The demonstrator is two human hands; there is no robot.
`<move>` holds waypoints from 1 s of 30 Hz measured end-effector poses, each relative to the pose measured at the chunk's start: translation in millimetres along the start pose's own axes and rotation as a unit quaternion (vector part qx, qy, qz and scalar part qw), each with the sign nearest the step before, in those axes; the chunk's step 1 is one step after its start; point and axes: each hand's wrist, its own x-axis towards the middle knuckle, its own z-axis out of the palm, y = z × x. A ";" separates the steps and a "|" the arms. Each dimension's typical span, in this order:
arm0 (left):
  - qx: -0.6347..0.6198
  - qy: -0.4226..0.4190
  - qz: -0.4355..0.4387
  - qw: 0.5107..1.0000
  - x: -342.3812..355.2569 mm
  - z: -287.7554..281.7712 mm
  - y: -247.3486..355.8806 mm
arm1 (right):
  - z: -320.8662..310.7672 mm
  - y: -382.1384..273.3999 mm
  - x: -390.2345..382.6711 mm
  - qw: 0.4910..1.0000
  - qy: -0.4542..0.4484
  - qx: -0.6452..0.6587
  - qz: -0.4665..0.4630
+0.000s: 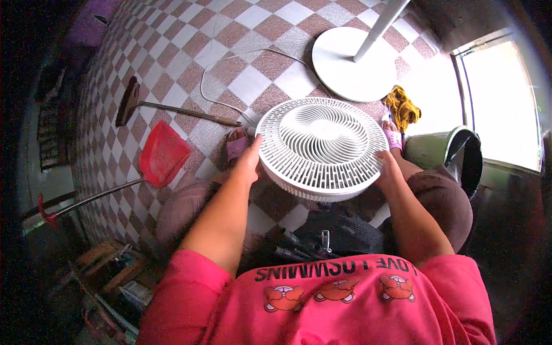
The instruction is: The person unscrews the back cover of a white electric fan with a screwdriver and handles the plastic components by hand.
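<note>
Checkered floor tiles (172,40), pink-brown and white, run across the whole room; bright daylight enters at a doorway (500,98) on the right.

Main item: round white fan grille (322,146), slatted in a spiral pattern, lying face up just above the floor between the person's knees. Left hand (248,160) rests against the grille's left rim, fingers laid along the edge and thumb up; grip is a light hold on the rim, not a full wrap. Right hand (386,167) presses on the right rim, fingers curled over the edge; grip closed on the rim.

Nearby items:
- White fan base (345,66), round disc with a slanted white pole, beyond the grille; a white cord (215,69) loops across the tiles to its left.
- Yellow cloth (401,106), crumpled, near the grille's upper right.
- Green bucket (440,150), on its side, just right of the right hand.
- Red dustpan (163,154) with a long handle, well left of the grille.
- Broom (129,100) with a wooden handle, lying beyond the dustpan.
- Purple sandals (236,146) on both feet, one at each side of the grille.
- Black mesh piece (345,233), in the person's lap below the grille.
</note>
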 end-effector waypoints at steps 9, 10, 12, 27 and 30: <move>-0.190 -0.138 -0.016 0.972 37.0 19.6 11.6 | -40.7 -9.1 15.2 0.999 0.023 -0.024 0.017; -0.184 -0.144 -0.012 0.972 33.6 26.7 17.1 | -45.5 -11.4 15.7 0.998 0.060 -0.027 0.009; -0.178 -0.147 -0.002 0.973 38.1 24.5 15.8 | -40.5 -12.5 10.1 0.994 0.083 -0.069 -0.007; -0.064 -0.189 0.413 0.889 -111.8 45.0 98.3 | -17.6 -20.6 33.9 0.977 -0.177 -0.011 -0.119; -0.055 -0.190 0.533 0.823 -156.4 47.2 111.3 | 22.0 -32.6 12.0 0.941 -0.290 0.001 -0.172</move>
